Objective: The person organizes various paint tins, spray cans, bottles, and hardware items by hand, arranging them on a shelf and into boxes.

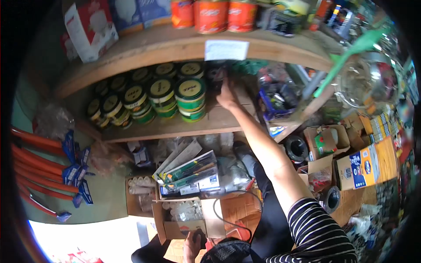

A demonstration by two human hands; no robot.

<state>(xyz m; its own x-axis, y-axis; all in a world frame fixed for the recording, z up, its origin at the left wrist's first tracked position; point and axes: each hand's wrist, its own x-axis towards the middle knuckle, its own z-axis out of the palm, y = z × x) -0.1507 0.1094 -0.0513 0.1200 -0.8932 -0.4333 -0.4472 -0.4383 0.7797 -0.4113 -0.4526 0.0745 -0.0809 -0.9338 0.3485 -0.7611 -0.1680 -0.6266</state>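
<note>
My right hand [226, 94] reaches into the middle shelf [219, 120], just right of the stacked green and yellow cans [190, 94]. Its fingers point into the dark back of the shelf, and what they touch is too dim to make out. Low in the view, my left hand [192, 246] is closed around a small black object [199, 238], in front of an open cardboard box [177, 229] with clear items inside.
Red cans [211, 16] and a red-white box [91, 30] stand on the upper shelf. A blue basket [275, 109] is right of my forearm. Orange hoses [39, 164] hang at left. Boxes [357, 168] lie at right.
</note>
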